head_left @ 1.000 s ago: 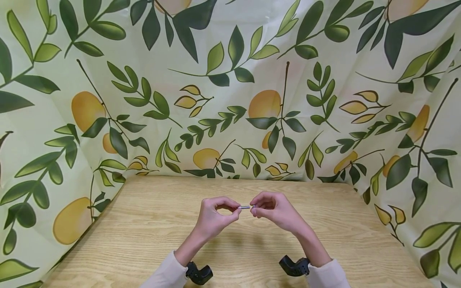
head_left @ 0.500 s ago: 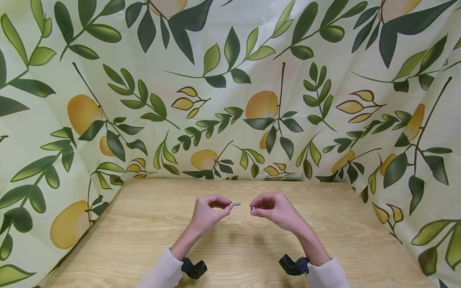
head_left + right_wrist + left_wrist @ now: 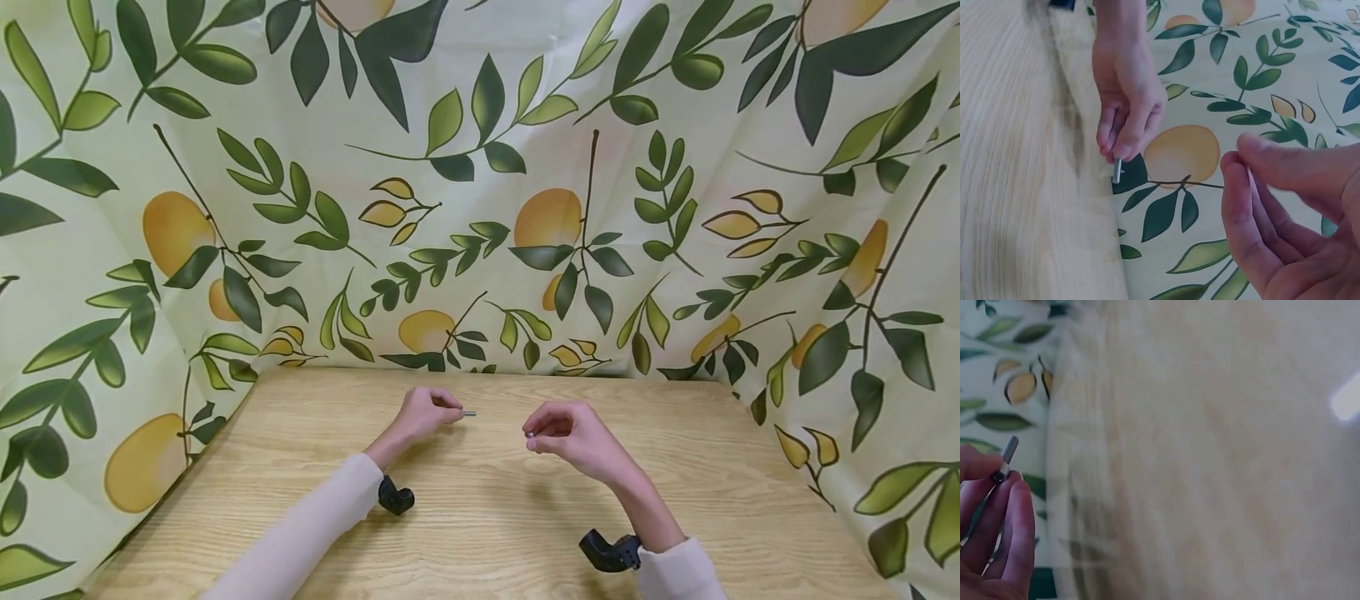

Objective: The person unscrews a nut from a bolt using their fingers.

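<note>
My left hand (image 3: 426, 414) pinches a small silver metal bolt (image 3: 469, 413) between thumb and fingertips, low over the table. Its plain shank sticks out past the fingers; in the left wrist view the thicker end of the bolt (image 3: 1002, 474) sits at the fingertips. My right hand (image 3: 567, 435) stays raised to the right, thumb and index finger pinching a tiny shiny piece that looks like a nut (image 3: 530, 434). The fingers hide most of that piece, and the right wrist view does not show it. A gap separates the two hands.
A light wood-grain table (image 3: 480, 517) lies under both hands. Behind it and at both sides hangs a cloth (image 3: 450, 217) printed with leaves and fruit. Black wrist mounts (image 3: 611, 552) are strapped below each hand.
The hands were close together, the bolt's end near the right fingertips. My left hand has since drawn left, then forward over the table with the bolt. My right hand has barely moved.
</note>
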Demonstrator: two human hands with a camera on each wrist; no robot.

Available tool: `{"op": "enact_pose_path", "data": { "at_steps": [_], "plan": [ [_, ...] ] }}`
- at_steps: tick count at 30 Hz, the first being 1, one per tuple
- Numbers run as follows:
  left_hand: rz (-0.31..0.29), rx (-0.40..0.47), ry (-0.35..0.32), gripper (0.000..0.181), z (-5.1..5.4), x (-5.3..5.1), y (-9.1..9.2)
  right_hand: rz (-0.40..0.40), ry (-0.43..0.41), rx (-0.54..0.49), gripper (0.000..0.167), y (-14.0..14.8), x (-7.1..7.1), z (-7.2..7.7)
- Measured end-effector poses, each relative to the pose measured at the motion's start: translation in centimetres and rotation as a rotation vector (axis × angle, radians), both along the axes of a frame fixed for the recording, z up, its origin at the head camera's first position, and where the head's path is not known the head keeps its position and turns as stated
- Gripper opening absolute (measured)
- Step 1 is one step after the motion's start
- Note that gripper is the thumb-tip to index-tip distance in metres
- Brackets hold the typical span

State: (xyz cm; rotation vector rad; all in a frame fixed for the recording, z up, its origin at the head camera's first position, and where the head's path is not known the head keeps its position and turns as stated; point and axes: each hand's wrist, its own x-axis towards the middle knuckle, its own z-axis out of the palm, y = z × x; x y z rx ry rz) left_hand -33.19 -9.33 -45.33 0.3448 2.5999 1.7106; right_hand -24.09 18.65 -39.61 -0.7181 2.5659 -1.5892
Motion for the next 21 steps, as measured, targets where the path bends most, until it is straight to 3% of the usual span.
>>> {"op": "enact_pose_path", "data": {
  "at_steps": [5, 10, 15, 21],
  "plan": [
    [-0.002, -0.125, 0.043, 0.004, -0.1, -2.2, 0.1, -0.009, -0.039, 0.011, 0.013, 0.1, -0.2, -0.3],
    [-0.016, -0.242, 0.095, 0.004, -0.6, -3.5, 0.2, 0.003, -0.046, 0.015, 0.014, 0.0, -0.5, -0.7],
    [-0.012, -0.312, 0.144, 0.005, -1.3, -3.7, 0.3, -0.033, -0.03, 0.037, 0.015, 0.0, -0.4, -0.8],
    [-0.01, -0.353, 0.152, 0.008, -1.4, -3.5, 0.2, -0.126, -0.003, 0.081, 0.015, -0.5, -0.6, -0.8]
  ]
}}
